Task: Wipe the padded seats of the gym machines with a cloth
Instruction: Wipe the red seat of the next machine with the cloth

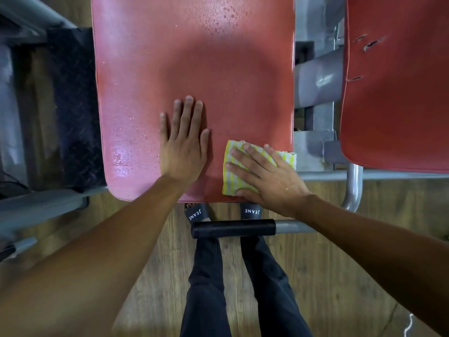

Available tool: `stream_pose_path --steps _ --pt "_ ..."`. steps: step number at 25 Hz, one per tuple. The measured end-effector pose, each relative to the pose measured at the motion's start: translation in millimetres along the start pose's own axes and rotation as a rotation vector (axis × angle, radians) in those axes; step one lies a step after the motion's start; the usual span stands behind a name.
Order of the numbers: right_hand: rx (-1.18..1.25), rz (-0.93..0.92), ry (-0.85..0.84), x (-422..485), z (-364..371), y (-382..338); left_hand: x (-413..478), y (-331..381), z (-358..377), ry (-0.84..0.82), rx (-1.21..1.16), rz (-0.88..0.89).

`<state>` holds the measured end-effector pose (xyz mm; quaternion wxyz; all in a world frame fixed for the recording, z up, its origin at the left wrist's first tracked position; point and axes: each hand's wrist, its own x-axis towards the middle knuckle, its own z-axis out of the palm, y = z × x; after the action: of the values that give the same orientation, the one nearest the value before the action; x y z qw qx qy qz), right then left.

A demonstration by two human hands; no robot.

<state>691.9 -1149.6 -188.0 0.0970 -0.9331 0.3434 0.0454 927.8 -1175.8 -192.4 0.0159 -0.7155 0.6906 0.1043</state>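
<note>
From your head camera you look straight down on the red padded seat (194, 69). Its vinyl is worn paler along the left edge and speckled with droplets (221, 18) near the far end and at the near left corner. Below its near edge runs a wooden floor (340, 263). Left of the seat lies a dark diamond-pattern plate (73, 105). Right of it stands grey frame tubing (318, 81), and beyond that a second red pad (393, 105) with small tears in its cover.

Your left hand (182, 152) lies flat on the seat just left of its middle, near the front edge. Its fingers (188, 113) are straight, slightly spread and hold nothing.

Your right hand (267, 176) presses the yellow-and-white striped cloth (233, 176) onto the seat's near right corner. Its fingers (245, 159) are laid out straight across the cloth rather than curled round it.

Just in front of the seat's near edge a black foam grip (233, 228) on a grey bar crosses above your dark trousers (206, 288).

The seat's far end and the second pad run out of frame. Your right hand covers much of the cloth. The seat's front edge hides most of your sandals (251, 211). Everything left of the seat is blurred, and a white squiggle (409, 324) at the bottom right corner is too small to make out.
</note>
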Motion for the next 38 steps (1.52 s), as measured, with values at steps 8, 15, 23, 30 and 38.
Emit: stream_pose_path --steps 8,15,23,30,38 --pt "0.016 0.157 0.098 42.2 -2.9 23.5 1.4 0.9 -2.7 0.057 -0.019 0.001" --pt "0.047 0.444 0.118 97.7 -10.9 60.0 66.3 -12.7 -22.8 0.190 -0.054 0.004" --pt "0.011 0.773 0.268 181.1 -19.0 116.8 154.9 -37.9 -26.9 0.133 0.011 -0.017" --pt "0.153 0.839 0.244 245.9 -45.0 170.1 158.0 -38.5 -24.9 0.093 0.000 -0.015" --pt "0.055 0.353 0.106 296.3 -66.4 190.2 158.1 -39.1 -23.1 0.135 0.006 -0.008"
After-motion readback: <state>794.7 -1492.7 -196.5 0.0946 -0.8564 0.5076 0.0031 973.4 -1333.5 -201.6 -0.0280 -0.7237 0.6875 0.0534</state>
